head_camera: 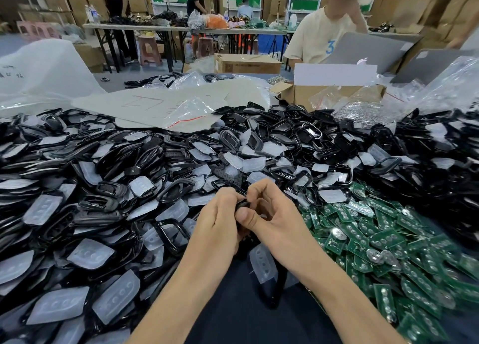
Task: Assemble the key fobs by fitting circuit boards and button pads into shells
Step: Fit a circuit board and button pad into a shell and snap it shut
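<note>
Both my hands meet at the middle of the table over one black key fob shell (243, 204). My left hand (220, 214) grips it from the left, my right hand (269, 211) curls round it from the right, thumb pressed on its near edge. Most of the shell is hidden between the fingers. Black shells (108, 206) and translucent button pads (90, 257) lie heaped across the left and back. Green circuit boards (383, 240) form a pile at the right. One loose button pad (263, 262) lies just under my right wrist.
A sheet of grey foam (166, 105) with a small plastic bag lies behind the heap. An open cardboard box (326, 92) with bags stands back right. A person sits opposite behind laptops (373, 50). Dark blue table cloth (241, 304) shows between my forearms.
</note>
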A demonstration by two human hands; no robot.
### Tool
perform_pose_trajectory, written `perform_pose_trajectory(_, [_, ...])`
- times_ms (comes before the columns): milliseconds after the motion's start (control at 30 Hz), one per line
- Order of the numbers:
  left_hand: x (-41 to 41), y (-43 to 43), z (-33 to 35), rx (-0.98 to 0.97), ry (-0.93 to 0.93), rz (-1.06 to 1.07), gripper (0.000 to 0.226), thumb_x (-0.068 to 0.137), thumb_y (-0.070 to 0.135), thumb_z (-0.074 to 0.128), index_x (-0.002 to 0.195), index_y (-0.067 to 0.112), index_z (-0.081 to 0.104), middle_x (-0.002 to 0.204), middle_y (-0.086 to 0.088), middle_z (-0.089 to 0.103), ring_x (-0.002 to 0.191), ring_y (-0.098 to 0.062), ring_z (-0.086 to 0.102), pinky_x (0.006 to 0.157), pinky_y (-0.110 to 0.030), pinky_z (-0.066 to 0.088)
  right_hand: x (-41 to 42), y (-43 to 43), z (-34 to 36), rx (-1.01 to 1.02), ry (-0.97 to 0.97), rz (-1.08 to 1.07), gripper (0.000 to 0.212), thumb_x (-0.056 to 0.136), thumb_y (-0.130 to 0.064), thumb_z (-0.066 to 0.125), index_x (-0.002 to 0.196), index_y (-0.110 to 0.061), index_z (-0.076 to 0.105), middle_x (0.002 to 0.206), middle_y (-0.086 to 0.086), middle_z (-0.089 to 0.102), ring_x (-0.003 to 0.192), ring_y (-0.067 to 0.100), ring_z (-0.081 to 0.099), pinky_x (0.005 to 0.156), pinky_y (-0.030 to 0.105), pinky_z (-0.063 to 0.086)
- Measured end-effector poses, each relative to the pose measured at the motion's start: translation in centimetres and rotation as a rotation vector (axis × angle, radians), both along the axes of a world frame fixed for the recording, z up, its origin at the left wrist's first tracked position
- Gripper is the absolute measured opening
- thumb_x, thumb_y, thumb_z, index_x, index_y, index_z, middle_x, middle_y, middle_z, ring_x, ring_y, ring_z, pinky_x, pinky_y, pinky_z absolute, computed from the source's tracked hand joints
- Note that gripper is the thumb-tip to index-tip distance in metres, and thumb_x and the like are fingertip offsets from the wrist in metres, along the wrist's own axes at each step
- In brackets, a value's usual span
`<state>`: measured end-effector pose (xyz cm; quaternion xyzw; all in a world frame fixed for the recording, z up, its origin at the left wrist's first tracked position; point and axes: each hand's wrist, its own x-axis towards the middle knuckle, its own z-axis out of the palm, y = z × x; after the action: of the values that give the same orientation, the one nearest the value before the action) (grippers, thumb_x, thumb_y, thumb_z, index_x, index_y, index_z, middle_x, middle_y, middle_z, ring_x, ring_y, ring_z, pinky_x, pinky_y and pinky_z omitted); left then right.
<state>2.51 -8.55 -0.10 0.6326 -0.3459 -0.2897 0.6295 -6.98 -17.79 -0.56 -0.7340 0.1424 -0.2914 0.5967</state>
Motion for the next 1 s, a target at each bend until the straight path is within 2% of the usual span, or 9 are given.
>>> perform_pose_trajectory(100, [-0.2,0.0,0.0,-0.073,0.004,-0.006,0.048,0.105,0.051,0.035,0.093,0.011,0.058,0.066,-0.002,0.053,0.049,-0.010,0.043,0.042,-0.019,0.036,0.0,-0.2,0.2,0.016,-0.050,-0.014,0.033,0.085,-0.047,0.074,0.086,-0.025,0.051,0.073,-0.012,0.053,0.069,0.010,0.053,0.064,0.028,0.047])
perform_pose_trajectory(133, [-0.2,0.0,-0.1,-0.102,-0.010,-0.014,0.051,0.101,0.057,0.037,0.096,0.011,0.058,0.069,-0.002,0.057,0.052,-0.011,0.047,0.045,-0.021,0.040,0.0,-0.3,0.2,0.039,-0.075,-0.018,0.033,0.085,-0.046,0.075,0.086,-0.023,0.051,0.070,-0.010,0.055,0.064,0.009,0.056,0.062,0.025,0.049])
perform_pose_trajectory(200, [-0.1,0.0,-0.3,-0.146,-0.022,-0.047,0.051,0.096,0.061,0.042,0.100,0.013,0.060,0.077,-0.003,0.064,0.062,-0.013,0.055,0.054,-0.023,0.047,0.0,-0.4,0.3,0.126,-0.136,-0.019,0.032,0.084,-0.039,0.073,0.088,-0.016,0.049,0.067,0.000,0.055,0.057,0.013,0.058,0.055,0.028,0.052])
perform_pose_trajectory(267, [0.1,0.0,-0.3,-0.189,-0.006,-0.074,0.040,0.095,0.056,0.049,0.102,0.020,0.066,0.090,-0.007,0.070,0.074,-0.015,0.062,0.063,-0.027,0.053,-0.1,-0.3,0.4,0.204,-0.179,-0.031,0.029,0.085,-0.031,0.071,0.088,-0.013,0.049,0.068,0.006,0.053,0.057,0.016,0.056,0.051,0.030,0.054])
perform_pose_trajectory(467, [0.1,0.1,0.0,-0.267,-0.033,-0.067,0.024,0.098,0.042,0.057,0.116,0.034,0.072,0.113,0.004,0.075,0.101,-0.017,0.071,0.085,-0.030,0.059,-0.3,-0.5,0.6,0.072,-0.179,-0.190,0.019,0.083,-0.041,0.069,0.083,-0.025,0.058,0.080,-0.009,0.064,0.076,0.010,0.062,0.073,0.028,0.057])
perform_pose_trajectory(667, [-0.4,0.4,0.4,-0.305,-0.099,-0.016,0.027,0.093,0.029,0.060,0.117,0.024,0.071,0.105,0.011,0.076,0.091,-0.003,0.072,0.079,-0.012,0.053,-0.3,-0.6,0.5,0.045,-0.207,-0.177,0.016,0.085,-0.042,0.073,0.082,-0.033,0.060,0.080,-0.013,0.066,0.077,0.005,0.064,0.075,0.026,0.056])
perform_pose_trajectory(767, [-0.6,0.4,0.5,-0.317,-0.111,0.005,0.024,0.093,0.027,0.059,0.114,0.026,0.072,0.104,0.012,0.076,0.089,-0.002,0.070,0.079,-0.012,0.052,-0.3,-0.5,0.5,0.013,-0.210,-0.182,0.014,0.084,-0.044,0.072,0.082,-0.036,0.060,0.080,-0.015,0.066,0.077,0.003,0.062,0.073,0.020,0.053])
perform_pose_trajectory(900, [-0.8,0.5,0.6,-0.324,-0.120,0.030,0.022,0.093,0.029,0.059,0.111,0.029,0.073,0.104,0.012,0.076,0.085,-0.001,0.069,0.077,-0.011,0.052,-0.2,-0.5,0.5,0.006,-0.219,-0.196,0.014,0.086,-0.034,0.073,0.080,-0.035,0.060,0.079,-0.014,0.066,0.075,0.004,0.062,0.072,0.019,0.052])
perform_pose_trajectory(1000, [-0.7,0.5,0.7,-0.322,-0.127,0.034,0.022,0.093,0.030,0.060,0.110,0.030,0.073,0.103,0.013,0.076,0.084,-0.001,0.069,0.077,-0.012,0.052,-0.2,-0.4,0.6,0.012,-0.225,-0.197,0.016,0.081,-0.042,0.074,0.079,-0.034,0.061,0.079,-0.012,0.065,0.075,0.006,0.062,0.072,0.020,0.053])
